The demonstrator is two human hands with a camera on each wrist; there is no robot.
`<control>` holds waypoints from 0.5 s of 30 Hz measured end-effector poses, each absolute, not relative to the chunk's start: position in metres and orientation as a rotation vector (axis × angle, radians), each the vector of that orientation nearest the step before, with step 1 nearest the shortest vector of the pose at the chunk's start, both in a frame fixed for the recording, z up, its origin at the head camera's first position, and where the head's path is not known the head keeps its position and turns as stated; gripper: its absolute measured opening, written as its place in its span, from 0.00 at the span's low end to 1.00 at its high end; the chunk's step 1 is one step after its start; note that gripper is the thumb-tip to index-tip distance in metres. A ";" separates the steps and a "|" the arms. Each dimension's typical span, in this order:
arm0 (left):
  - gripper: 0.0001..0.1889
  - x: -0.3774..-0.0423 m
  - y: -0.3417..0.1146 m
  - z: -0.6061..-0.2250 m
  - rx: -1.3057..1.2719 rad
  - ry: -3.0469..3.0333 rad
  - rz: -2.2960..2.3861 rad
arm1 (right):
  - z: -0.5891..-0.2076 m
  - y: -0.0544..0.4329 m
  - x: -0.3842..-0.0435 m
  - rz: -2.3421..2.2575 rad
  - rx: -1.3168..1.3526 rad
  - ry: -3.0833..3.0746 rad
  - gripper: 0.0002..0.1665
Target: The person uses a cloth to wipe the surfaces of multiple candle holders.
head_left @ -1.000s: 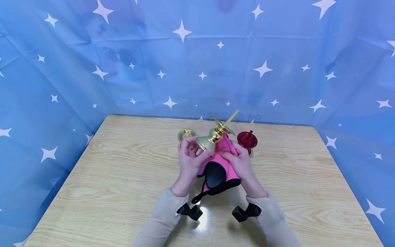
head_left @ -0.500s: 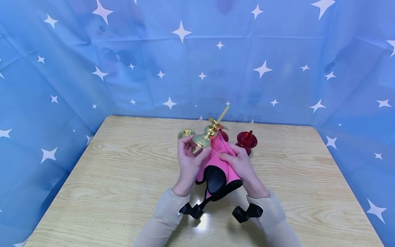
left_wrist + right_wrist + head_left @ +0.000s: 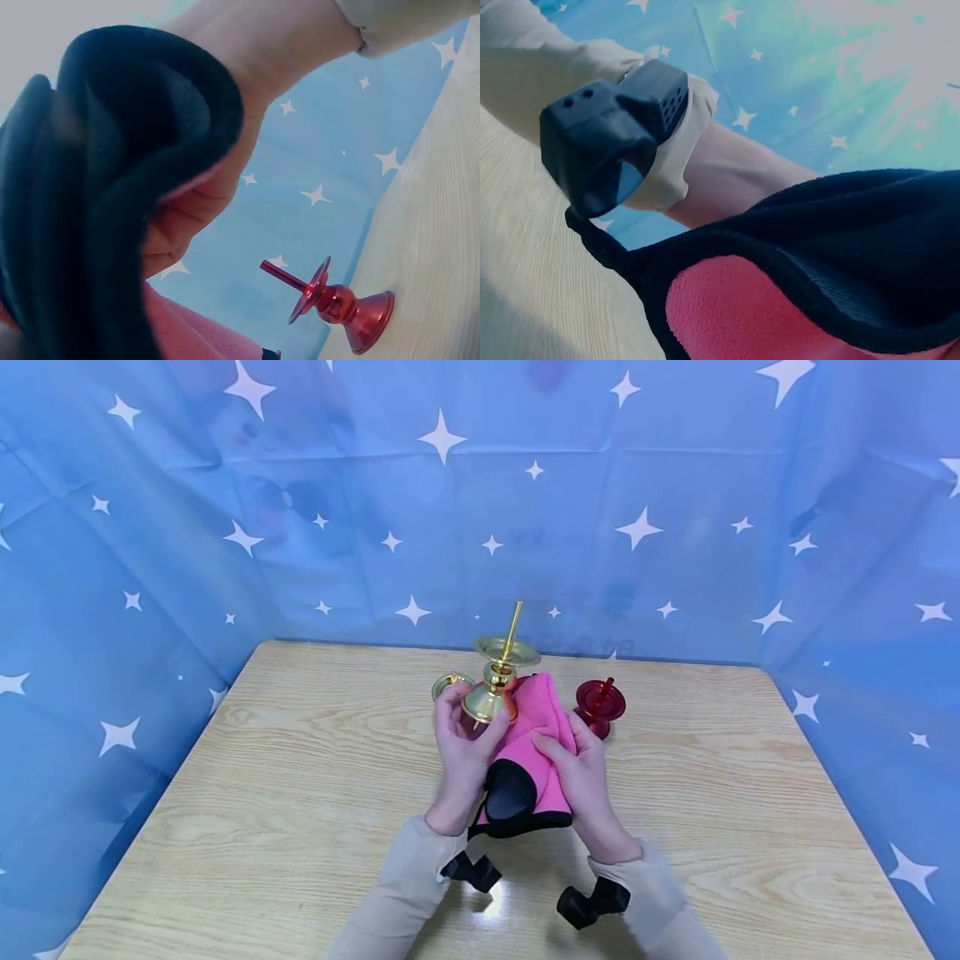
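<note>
In the head view my left hand [image 3: 461, 756] grips a shiny gold candlestick [image 3: 491, 697] by its flared base. It stands nearly upright in the hand, its thin stem leaning slightly right above a round dish. My right hand [image 3: 587, 768] holds a pink cloth [image 3: 536, 718] with black edging and a black patch, pressed against the candlestick's right side. The cloth's dark rim [image 3: 157, 150] fills much of the left wrist view. Folds of the pink cloth [image 3: 735, 307] cover the lower part of the right wrist view. The right fingertips are partly hidden by cloth.
Behind the left hand stands another gold candlestick [image 3: 448, 682], partly hidden. A red candlestick [image 3: 600, 702] stands upright on the wooden table [image 3: 750, 793], right of the cloth. A second red one is almost wholly hidden behind the cloth. A blue starry curtain [image 3: 360, 527] surrounds the table.
The held candlestick has turned from a strong rightward tilt to nearly upright, its stem swinging left. The cloth's lower edge has shifted up and left, and the right hand has shifted with it.
</note>
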State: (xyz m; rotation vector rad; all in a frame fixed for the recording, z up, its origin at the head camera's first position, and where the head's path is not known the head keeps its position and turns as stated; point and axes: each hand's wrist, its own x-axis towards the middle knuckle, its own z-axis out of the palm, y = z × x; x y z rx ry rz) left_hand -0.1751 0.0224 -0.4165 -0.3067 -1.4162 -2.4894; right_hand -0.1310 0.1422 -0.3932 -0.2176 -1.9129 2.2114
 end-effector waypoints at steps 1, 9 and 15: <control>0.27 -0.175 0.022 -0.416 -0.305 -1.428 -2.481 | -0.394 0.142 -0.131 2.199 -0.207 -1.906 0.20; 0.21 -0.174 0.020 -0.415 -0.284 -1.495 -2.445 | -0.394 0.143 -0.132 2.147 -0.124 -1.902 0.19; 0.22 -0.178 0.015 -0.416 -0.365 -1.536 -2.390 | -0.396 0.144 -0.135 2.145 -0.106 -1.944 0.23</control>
